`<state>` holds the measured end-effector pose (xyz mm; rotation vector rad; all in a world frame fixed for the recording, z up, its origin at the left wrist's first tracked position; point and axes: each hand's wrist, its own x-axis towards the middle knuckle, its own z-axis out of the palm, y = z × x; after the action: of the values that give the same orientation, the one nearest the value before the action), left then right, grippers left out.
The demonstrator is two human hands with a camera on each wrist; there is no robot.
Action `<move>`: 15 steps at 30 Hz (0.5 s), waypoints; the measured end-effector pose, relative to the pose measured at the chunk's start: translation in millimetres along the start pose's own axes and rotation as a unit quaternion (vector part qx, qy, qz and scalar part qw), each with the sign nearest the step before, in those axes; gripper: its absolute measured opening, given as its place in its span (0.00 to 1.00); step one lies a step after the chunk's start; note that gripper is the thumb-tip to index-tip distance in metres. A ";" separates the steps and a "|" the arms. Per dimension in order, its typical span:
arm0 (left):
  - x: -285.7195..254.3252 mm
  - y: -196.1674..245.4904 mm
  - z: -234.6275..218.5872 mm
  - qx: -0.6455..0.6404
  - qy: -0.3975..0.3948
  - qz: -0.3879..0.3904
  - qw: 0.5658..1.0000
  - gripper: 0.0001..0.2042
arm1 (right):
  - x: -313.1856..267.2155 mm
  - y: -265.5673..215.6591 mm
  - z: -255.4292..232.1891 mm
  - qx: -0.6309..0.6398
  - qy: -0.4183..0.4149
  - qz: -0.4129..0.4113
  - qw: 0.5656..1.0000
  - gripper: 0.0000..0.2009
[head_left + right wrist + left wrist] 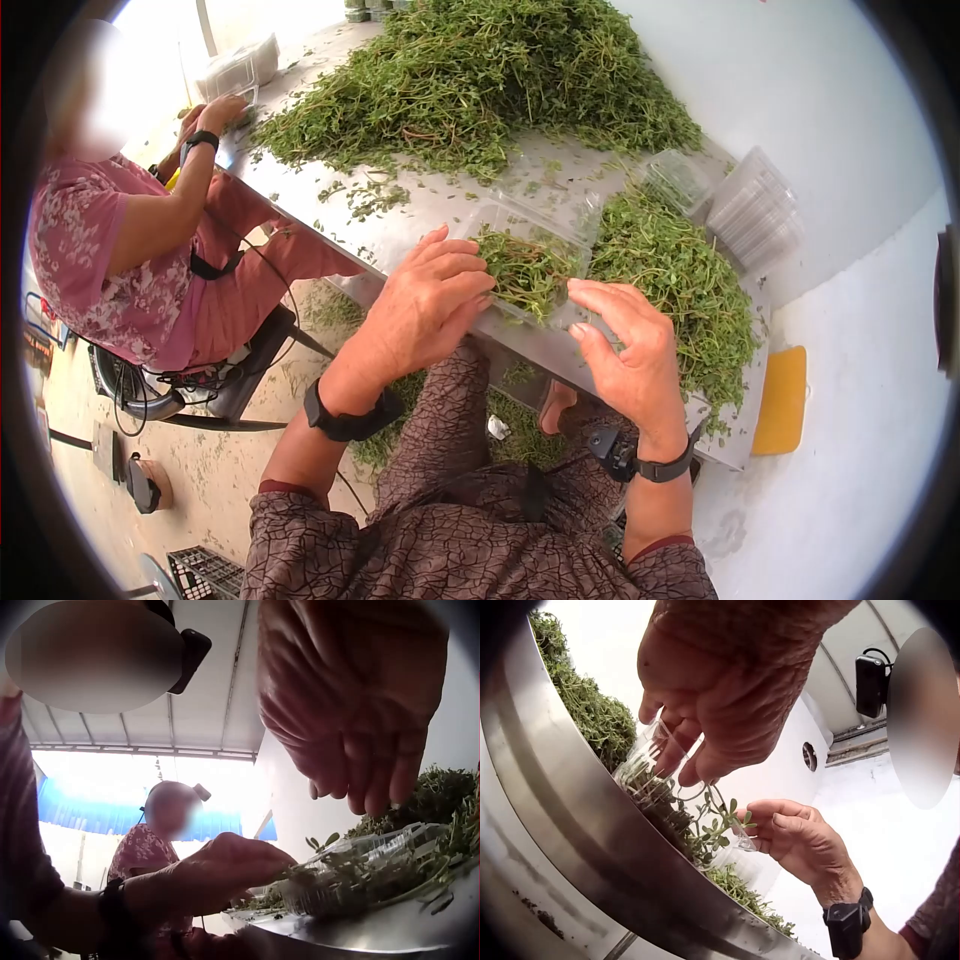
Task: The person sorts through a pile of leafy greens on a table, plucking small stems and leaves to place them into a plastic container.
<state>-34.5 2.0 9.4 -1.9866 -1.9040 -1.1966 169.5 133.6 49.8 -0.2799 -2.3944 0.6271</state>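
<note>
A clear plastic clamshell box (590, 215) with its lid raised lies at the table's near edge, filled with leafy green sprigs (520, 268). My left hand (425, 300) is at the box's left side, its fingers fairly straight and overlapping the clear wall in the left wrist view. Across from it, my right hand (630, 350) has its thumb and fingers spread apart, fingertips close by the box's right front corner. A few stems (716, 825) stick out over the box's rim between the two hands.
A large heap of greens (480, 80) covers the back of the metal table (340, 215). A smaller pile (680, 280) lies right of the box, beside stacked clear boxes (755, 210). Another person (150, 240) sits at the left. A yellow board (780, 400) stands by the wall.
</note>
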 end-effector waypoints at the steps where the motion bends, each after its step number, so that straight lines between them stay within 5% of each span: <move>1: 1.1 0.7 1.0 -0.016 0.002 -0.008 1.000 0.09 | -2.3 -0.1 1.4 0.008 0.009 0.012 1.000 0.15; 15: 18.2 7.3 1.2 -0.070 -0.003 -0.063 0.996 0.06 | -17.6 -0.5 17.7 -0.033 0.052 -0.021 0.998 0.13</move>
<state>-29.6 15.5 22.8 -1.9625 -2.0276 -1.3955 171.9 120.6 28.7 -0.2822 -2.3166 0.5030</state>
